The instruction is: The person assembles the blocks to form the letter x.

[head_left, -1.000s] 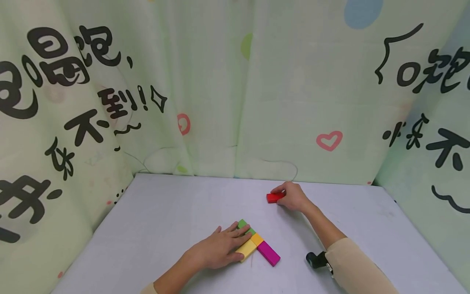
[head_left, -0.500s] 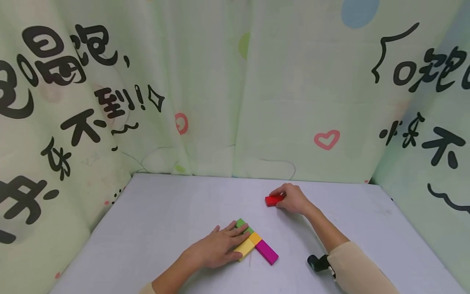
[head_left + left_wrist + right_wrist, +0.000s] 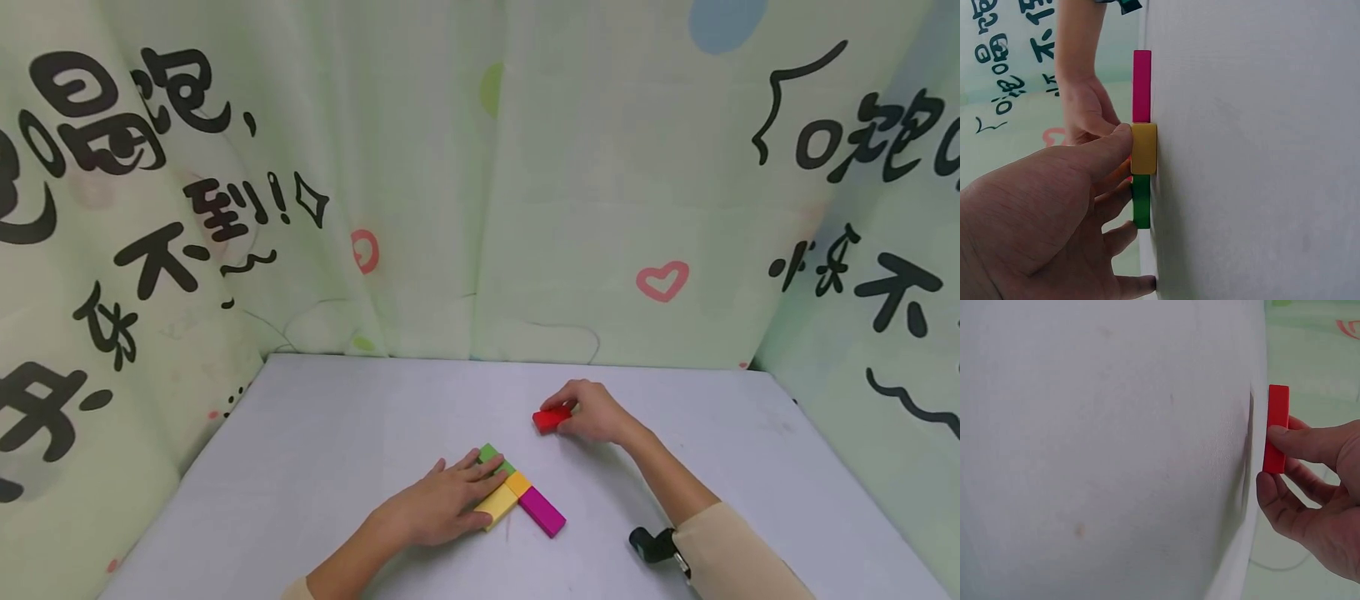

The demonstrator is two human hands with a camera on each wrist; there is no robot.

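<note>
In the head view my left hand [image 3: 442, 504] lies over a flat group of joined blocks, fingers fairly straight. Its fingers touch the green block [image 3: 487, 451] and the thumb touches the pale yellow block [image 3: 498, 506]. A small orange block [image 3: 517, 482] sits at the corner, with a magenta block [image 3: 542, 512] running on from it. The left wrist view shows the thumb against the yellow block's end [image 3: 1144, 149]. Beyond the group, my right hand [image 3: 596, 412] pinches a red block [image 3: 551, 419] between thumb and fingers; the right wrist view shows the red block [image 3: 1277, 412] lengthwise.
A white-covered table [image 3: 360, 417] lies under both hands. Printed curtains [image 3: 420, 167] enclose its back and sides. A black wrist camera [image 3: 651, 544] sticks out by the right sleeve [image 3: 731, 546], low over the table.
My right hand has brought the red block nearer to me and slightly left, turning it a little. The left hand stays on the joined blocks. The head view has shifted slightly.
</note>
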